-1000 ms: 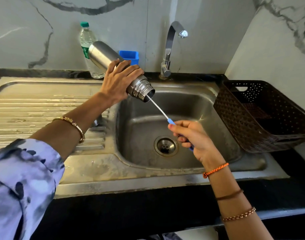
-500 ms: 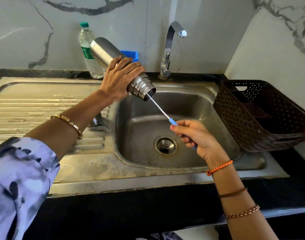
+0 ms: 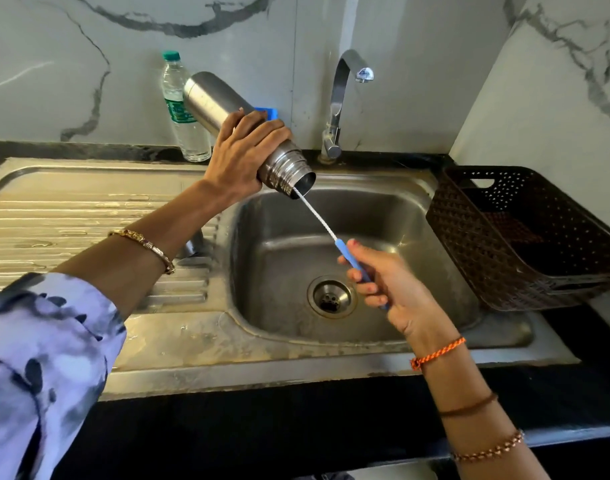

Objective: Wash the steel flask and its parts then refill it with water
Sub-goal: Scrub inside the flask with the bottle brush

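At the upper left of the frame a bottle [image 3: 184, 109] stands on the counter against the wall. Just right of it, the left hand [image 3: 241, 157] wraps around the flask [image 3: 227, 112], held tilted above the sink [image 3: 331, 220] with its open mouth angled down and right. A brush [image 3: 326, 230] enters that mouth; the right hand [image 3: 391, 285] grips its blue handle over the drain [image 3: 331, 297]. The tap [image 3: 341, 98] rises behind, and a basket [image 3: 525, 233] sits at far right.
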